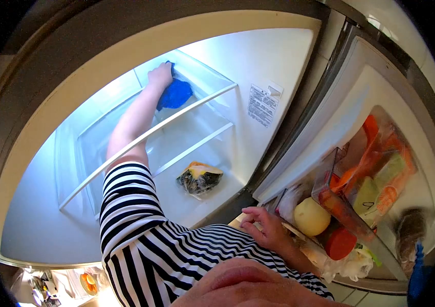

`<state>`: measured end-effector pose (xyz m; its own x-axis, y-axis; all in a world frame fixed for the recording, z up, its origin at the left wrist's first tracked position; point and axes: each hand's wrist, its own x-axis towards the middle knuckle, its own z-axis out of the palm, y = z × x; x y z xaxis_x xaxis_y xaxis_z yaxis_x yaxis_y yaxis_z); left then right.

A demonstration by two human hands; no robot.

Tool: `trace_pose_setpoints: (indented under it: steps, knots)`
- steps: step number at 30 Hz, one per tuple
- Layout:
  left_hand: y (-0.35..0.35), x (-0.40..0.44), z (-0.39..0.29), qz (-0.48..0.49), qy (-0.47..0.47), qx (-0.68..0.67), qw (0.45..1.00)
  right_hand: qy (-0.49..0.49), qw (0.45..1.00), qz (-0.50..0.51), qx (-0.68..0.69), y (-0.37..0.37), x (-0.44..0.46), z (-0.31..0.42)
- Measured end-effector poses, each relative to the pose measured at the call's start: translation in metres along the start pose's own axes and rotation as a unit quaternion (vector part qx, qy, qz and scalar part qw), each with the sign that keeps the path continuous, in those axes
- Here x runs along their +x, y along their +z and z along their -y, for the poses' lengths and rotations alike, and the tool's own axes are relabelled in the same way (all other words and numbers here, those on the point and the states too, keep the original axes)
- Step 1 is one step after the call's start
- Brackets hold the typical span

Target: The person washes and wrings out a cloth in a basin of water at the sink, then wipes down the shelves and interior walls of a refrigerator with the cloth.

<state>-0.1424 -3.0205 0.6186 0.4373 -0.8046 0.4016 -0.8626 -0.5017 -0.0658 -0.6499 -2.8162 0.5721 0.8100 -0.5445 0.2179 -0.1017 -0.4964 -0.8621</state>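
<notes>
Deep inside the refrigerator (289, 56), my left hand (161, 75) is closed on a blue cloth (175, 94). The cloth lies spread in part on the upper glass shelf (202, 77), near its back corner. My left forearm reaches over the shelf's white front rail (146, 148). Held in front of my striped shirt (207, 240), my right hand (262, 227) has loosely bent fingers, apart, with nothing in them. It is nearest to the open refrigerator door. On the refrigerator's floor sits a plastic-wrapped piece of pumpkin (199, 179), dark green outside and yellow inside.
To the right, the open door (325, 148) carries a clear bin (348, 210) with bagged orange and green items. A round pale yellow item (312, 217) and a red lid (341, 243) are beside it. A second shelf rail (194, 148) crosses lower down.
</notes>
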Motion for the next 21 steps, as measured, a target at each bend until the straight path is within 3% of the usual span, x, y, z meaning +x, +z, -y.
trace_pose_setpoints:
  steps: [6,13,19,21]
  knots:
    - [-0.024,-0.021,-0.008,0.013,0.097,0.073,0.992,0.013,1.000,0.018,0.016,-0.001,-0.001,-0.005]
    - [-0.015,-0.013,-0.001,-0.016,0.037,0.030,0.999,0.027,0.999,0.028,0.022,0.000,-0.001,-0.003]
    - [-0.030,-0.025,-0.009,0.016,0.094,0.045,0.994,0.016,0.999,0.038,0.005,-0.002,0.000,-0.007]
    - [-0.024,-0.014,-0.009,0.005,0.025,0.026,0.999,0.020,0.999,0.038,0.009,-0.001,-0.001,-0.009]
